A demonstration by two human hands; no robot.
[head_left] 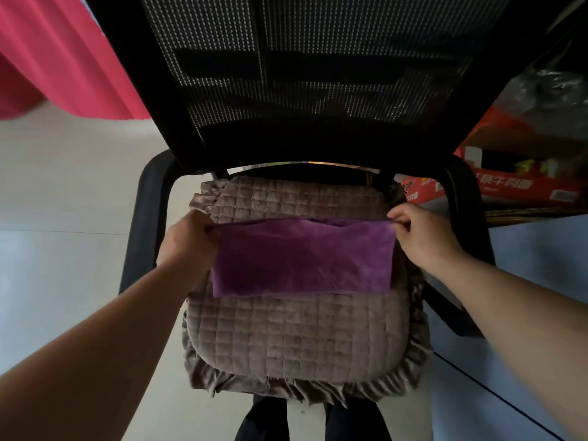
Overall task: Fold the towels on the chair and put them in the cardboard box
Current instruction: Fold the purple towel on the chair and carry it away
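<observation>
Purple towel (302, 259), mid-frame on the chair (296, 329): left hand (187, 240) and right hand (423, 237) each pinching an upper corner.

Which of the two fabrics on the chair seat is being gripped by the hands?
The purple towel: the left hand and right hand pinch its far corners. The quilted grey-brown seat cushion lies flat beneath it, ungripped.

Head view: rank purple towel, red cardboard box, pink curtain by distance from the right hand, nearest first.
From the right hand:
1. Purple towel: its far right corner is pinched in that hand, over the seat cushion.
2. Red cardboard box: on the floor, right of the chair, beyond the armrest.
3. Pink curtain: far upper left, across the chair.
</observation>
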